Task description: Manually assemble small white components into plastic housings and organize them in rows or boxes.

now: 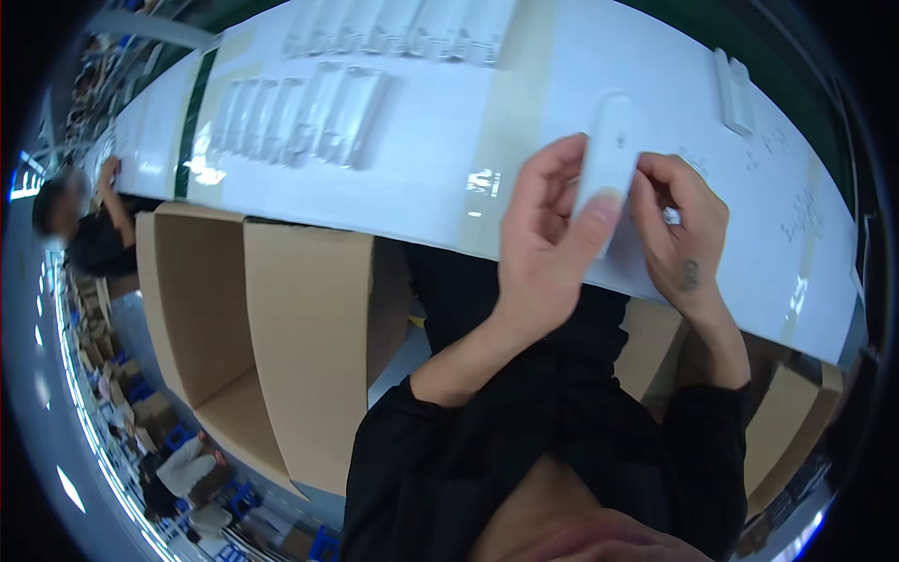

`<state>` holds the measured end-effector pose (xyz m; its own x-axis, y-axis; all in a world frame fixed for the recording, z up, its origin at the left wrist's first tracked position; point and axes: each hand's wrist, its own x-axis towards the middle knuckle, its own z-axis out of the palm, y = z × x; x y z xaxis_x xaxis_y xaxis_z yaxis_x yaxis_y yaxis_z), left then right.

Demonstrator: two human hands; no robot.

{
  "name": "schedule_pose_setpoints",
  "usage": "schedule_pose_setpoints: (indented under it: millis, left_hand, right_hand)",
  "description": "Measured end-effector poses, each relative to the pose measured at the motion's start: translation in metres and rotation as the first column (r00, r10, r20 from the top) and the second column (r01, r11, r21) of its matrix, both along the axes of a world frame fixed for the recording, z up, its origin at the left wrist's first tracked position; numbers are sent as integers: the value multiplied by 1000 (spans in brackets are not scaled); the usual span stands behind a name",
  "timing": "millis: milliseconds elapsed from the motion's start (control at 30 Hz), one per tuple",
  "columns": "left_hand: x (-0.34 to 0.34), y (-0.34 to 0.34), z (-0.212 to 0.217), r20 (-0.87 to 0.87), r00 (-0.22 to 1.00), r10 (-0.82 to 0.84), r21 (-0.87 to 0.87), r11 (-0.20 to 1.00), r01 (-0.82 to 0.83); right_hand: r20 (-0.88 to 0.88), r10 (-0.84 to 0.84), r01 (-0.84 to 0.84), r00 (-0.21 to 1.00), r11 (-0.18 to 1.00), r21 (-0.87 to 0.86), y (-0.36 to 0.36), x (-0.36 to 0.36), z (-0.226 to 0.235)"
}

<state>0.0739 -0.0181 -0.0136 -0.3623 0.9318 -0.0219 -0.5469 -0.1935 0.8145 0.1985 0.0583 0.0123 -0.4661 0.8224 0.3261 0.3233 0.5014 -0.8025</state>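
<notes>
A long, white, rounded plastic casing [615, 140] is held upright over the table, with a small dark mark on its face. My left hand [552, 229] is closed on its lower part, the thumb lying across the front. At the casing's right edge is my right hand [684, 220], its fingers curled. A small pale piece [671, 216] shows among those fingers, too small to name. The right fingertips are partly hidden, so I cannot tell whether they touch the casing.
Rows of clear-wrapped white pieces [300, 117] lie at the table's far left. Two white casings [734, 92] rest at far right, near scattered tiny parts [803, 215]. Open cardboard boxes [309, 347] stand below the table's near edge. Another person [94, 220] is at far left.
</notes>
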Motion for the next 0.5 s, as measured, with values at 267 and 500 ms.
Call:
schedule_pose_setpoints:
  millis: [267, 500]
  left_hand:
    - [-2, -4, 6, -329, 944, -6, -55, 998, -13]
    - [6, -2, 9, -532, 846, 21, -51, 997, -57]
  right_hand:
    - [230, 93, -140, 969, 969, 201, 9, 5, 9]
    - [451, 74, -175, 890, 967, 187, 9, 17, 13]
